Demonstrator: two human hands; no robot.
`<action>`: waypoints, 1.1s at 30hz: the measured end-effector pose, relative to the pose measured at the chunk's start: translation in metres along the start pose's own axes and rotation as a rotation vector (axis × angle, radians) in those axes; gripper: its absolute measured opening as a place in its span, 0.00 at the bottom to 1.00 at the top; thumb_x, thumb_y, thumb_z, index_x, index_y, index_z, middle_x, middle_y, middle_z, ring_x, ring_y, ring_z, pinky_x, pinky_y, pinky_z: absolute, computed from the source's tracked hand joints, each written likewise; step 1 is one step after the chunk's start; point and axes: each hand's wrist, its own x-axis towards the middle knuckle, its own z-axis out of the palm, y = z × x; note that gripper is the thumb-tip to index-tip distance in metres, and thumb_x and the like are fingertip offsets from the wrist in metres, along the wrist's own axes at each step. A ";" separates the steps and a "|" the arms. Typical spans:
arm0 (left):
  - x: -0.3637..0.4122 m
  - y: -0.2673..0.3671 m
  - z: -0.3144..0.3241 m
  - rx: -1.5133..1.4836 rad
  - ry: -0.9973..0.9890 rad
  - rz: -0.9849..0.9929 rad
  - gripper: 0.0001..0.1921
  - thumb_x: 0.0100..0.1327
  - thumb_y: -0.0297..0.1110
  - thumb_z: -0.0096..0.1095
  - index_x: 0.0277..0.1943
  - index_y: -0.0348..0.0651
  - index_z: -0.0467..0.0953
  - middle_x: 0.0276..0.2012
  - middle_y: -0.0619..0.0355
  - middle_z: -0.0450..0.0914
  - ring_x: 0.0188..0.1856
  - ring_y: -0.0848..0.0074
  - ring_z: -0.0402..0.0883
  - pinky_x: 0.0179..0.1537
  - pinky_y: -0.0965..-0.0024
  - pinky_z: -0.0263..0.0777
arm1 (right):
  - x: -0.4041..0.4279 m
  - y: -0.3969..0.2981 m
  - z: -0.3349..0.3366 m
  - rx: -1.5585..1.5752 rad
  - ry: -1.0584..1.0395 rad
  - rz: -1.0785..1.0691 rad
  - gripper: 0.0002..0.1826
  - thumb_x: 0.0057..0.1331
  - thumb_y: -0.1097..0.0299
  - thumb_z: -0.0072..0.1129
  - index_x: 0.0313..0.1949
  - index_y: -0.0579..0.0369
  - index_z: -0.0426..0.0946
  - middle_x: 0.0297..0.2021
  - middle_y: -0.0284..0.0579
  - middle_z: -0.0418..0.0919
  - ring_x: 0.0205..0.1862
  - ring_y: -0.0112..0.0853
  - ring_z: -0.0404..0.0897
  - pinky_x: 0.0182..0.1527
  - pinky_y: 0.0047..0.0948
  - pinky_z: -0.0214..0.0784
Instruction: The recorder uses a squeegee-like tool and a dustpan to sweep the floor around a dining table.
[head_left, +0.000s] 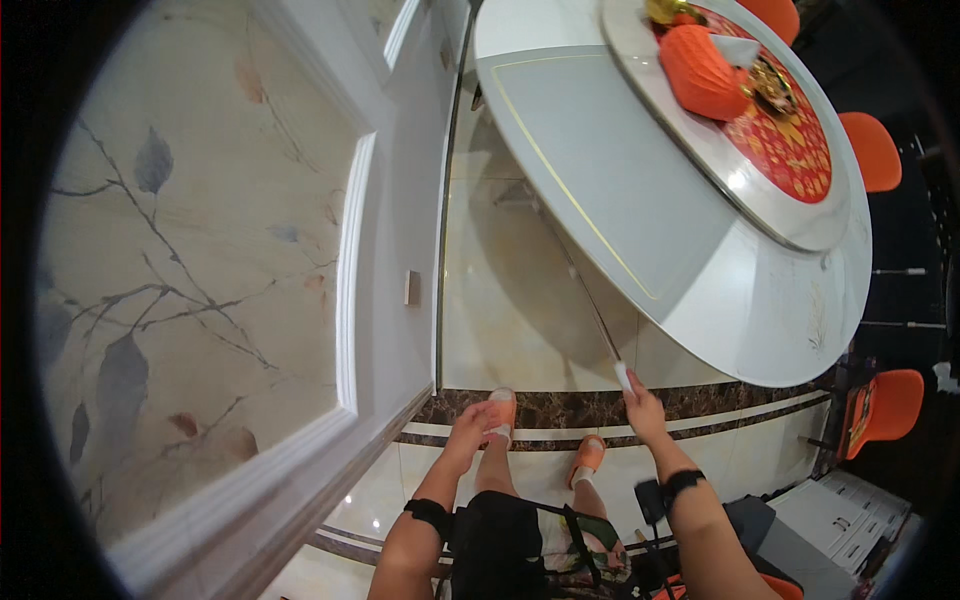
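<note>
My right hand (645, 409) is closed around the white grip of a long thin metal pole (598, 321). The pole slants up and left over the tiled floor to a flat head (516, 196), blurred and dim in the shadow by the round table (694, 337); what kind of tool it is I cannot tell. My left hand (474, 429) holds nothing, its fingers spread a little above an orange slipper (502, 405) on my foot. The other orange slipper (589, 452) is to the right.
A panelled wall (397, 225) with a small socket or switch plate (412, 288) runs along the left. On the table stands a turntable (795, 225) with an orange tissue box cover (697, 71). Orange chairs (896, 409) line the right side, near a white cabinet (821, 510).
</note>
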 end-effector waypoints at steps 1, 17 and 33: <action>-0.002 -0.004 0.006 0.018 0.002 0.009 0.18 0.66 0.36 0.47 0.56 0.41 0.63 0.47 0.57 0.73 0.48 0.74 0.74 0.48 0.68 0.68 | -0.025 0.030 -0.004 0.006 0.000 -0.008 0.24 0.64 0.59 0.46 0.60 0.33 0.61 0.41 0.55 0.76 0.42 0.50 0.75 0.44 0.40 0.67; -0.110 -0.120 0.187 0.095 -0.108 0.034 0.17 0.65 0.35 0.49 0.56 0.42 0.63 0.48 0.58 0.71 0.48 0.71 0.73 0.50 0.68 0.69 | -0.331 0.423 -0.212 -0.230 0.251 0.377 0.20 0.57 0.62 0.55 0.48 0.55 0.74 0.32 0.57 0.78 0.36 0.50 0.78 0.40 0.42 0.70; -0.170 -0.154 0.106 -0.129 0.075 0.219 0.19 0.65 0.36 0.48 0.57 0.40 0.63 0.48 0.55 0.73 0.50 0.70 0.73 0.49 0.68 0.69 | -0.206 0.203 -0.126 -0.245 -0.042 -0.417 0.17 0.57 0.58 0.56 0.45 0.49 0.74 0.27 0.53 0.78 0.31 0.49 0.77 0.33 0.47 0.69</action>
